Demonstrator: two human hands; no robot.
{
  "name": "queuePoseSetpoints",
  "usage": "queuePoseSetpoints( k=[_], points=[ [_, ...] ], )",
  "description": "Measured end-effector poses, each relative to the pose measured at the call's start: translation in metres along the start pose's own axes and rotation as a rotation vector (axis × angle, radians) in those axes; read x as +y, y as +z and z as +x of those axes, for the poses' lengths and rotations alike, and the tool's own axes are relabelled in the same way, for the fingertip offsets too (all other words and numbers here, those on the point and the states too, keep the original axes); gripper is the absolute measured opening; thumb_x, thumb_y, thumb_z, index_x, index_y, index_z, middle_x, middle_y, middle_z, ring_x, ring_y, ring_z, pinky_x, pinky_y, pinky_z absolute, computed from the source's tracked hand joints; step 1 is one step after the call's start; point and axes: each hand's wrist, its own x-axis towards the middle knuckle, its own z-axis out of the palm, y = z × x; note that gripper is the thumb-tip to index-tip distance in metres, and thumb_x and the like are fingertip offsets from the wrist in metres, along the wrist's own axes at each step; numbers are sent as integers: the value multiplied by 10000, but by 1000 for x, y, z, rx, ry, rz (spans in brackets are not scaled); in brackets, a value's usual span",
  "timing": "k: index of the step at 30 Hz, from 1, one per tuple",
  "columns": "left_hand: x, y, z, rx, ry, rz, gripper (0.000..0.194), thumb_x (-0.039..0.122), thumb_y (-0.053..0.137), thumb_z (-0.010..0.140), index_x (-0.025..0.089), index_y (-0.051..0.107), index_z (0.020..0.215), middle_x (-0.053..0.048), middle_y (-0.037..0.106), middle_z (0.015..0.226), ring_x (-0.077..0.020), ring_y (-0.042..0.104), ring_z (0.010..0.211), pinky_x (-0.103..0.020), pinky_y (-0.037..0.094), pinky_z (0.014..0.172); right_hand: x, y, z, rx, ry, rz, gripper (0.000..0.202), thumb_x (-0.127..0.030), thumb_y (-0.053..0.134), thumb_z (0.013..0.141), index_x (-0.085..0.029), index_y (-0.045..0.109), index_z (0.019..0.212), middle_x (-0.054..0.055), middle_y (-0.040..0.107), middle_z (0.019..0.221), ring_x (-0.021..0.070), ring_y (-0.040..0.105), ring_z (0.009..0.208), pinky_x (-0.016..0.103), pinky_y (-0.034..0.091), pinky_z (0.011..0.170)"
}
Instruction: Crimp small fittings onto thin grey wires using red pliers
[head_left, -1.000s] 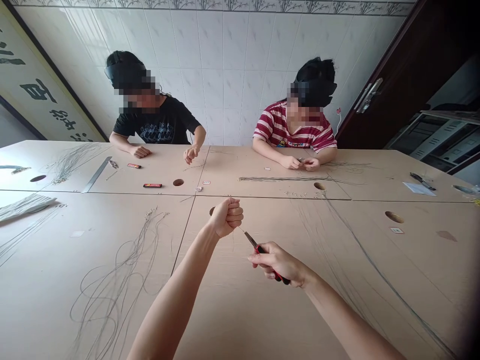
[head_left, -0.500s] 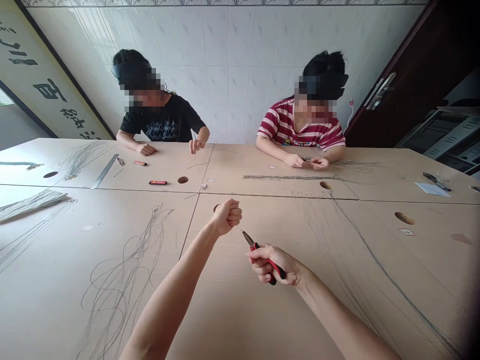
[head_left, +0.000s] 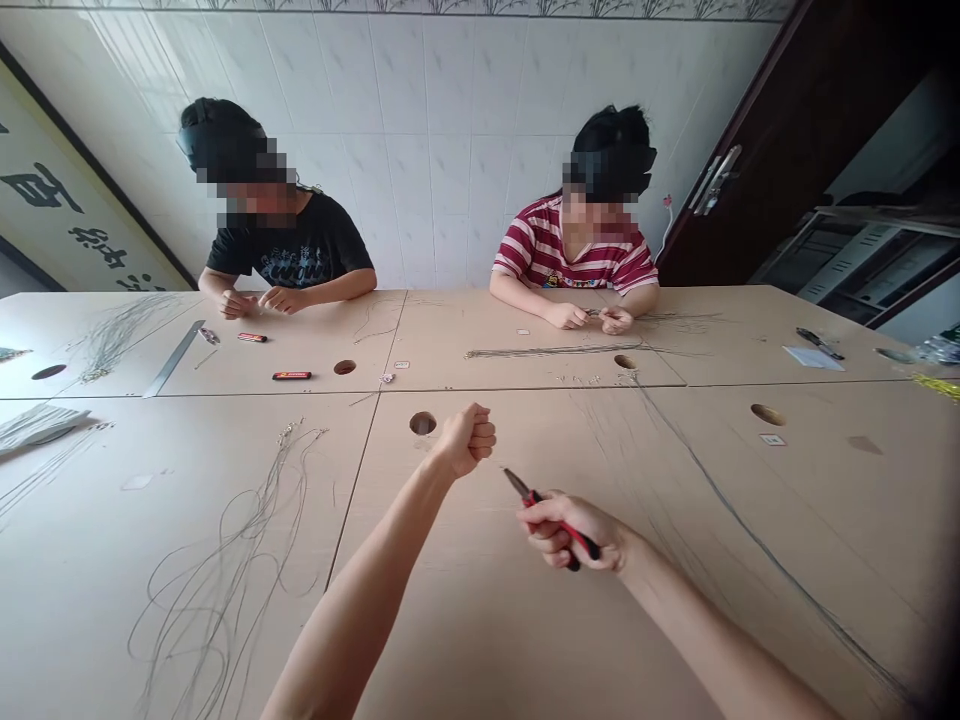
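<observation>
Near the middle of the table, my left hand [head_left: 471, 441] is closed in a fist above the wood. What its fingers hold is too small to name. To its lower right, my right hand [head_left: 568, 530] grips red and black pliers [head_left: 536, 500], whose tips point up and left toward the fist. A small gap separates the tips from my left hand, and the jaws look closed. A tangle of thin grey cords [head_left: 244, 560] lies on the table to the left of my left forearm.
Across the table [head_left: 450, 620] sit a person in black [head_left: 289, 245] and a person in red stripes [head_left: 574, 240]. A long cord bundle [head_left: 742, 515] crosses the right side. Round holes, a metal ruler [head_left: 174, 357] and a red-black marker [head_left: 292, 376] show farther back.
The view has shifted right. The pliers' tips sit slightly farther from my left fist. The person in black has lowered a raised hand and brought both hands together.
</observation>
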Motion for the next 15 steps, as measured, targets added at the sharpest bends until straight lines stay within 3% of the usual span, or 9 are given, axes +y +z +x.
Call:
queuePoseSetpoints(
  k=[3, 6, 12, 15],
  points=[
    [-8, 22, 2, -47, -9, -6, 282, 340, 513, 934, 127, 521, 750, 95, 364, 536, -15, 240, 366, -149, 208, 325, -3, -13, -25, 42, -10, -27, 310, -299, 683, 719, -172, 428, 597, -122, 195, 472, 25, 122, 420, 199, 151, 408],
    [-12, 28, 1, -78, -27, -20, 326, 346, 509, 935, 138, 479, 686, 112, 283, 501, -14, 169, 354, -159, 150, 314, -2, -14, -35, 52, -8, -39, 301, -298, 676, 727, -171, 432, 606, -116, 209, 490, 25, 131, 430, 200, 166, 417],
    [-7, 2, 0, -86, -29, -46, 307, 359, 503, 939, 131, 510, 733, 104, 341, 518, -12, 208, 355, -152, 184, 317, 6, 2, -12, -7, -7, -12, 310, -316, 672, 731, -182, 413, 625, -119, 173, 491, 33, 116, 434, 209, 141, 418],
    [-3, -9, -7, -120, -16, -36, 370, 311, 479, 943, 156, 417, 613, 109, 238, 481, -21, 158, 350, -166, 141, 315, 7, 10, -4, -43, 1, 7, 293, -318, 663, 737, -179, 426, 633, -119, 169, 487, 35, 116, 433, 210, 138, 420]
  ],
)
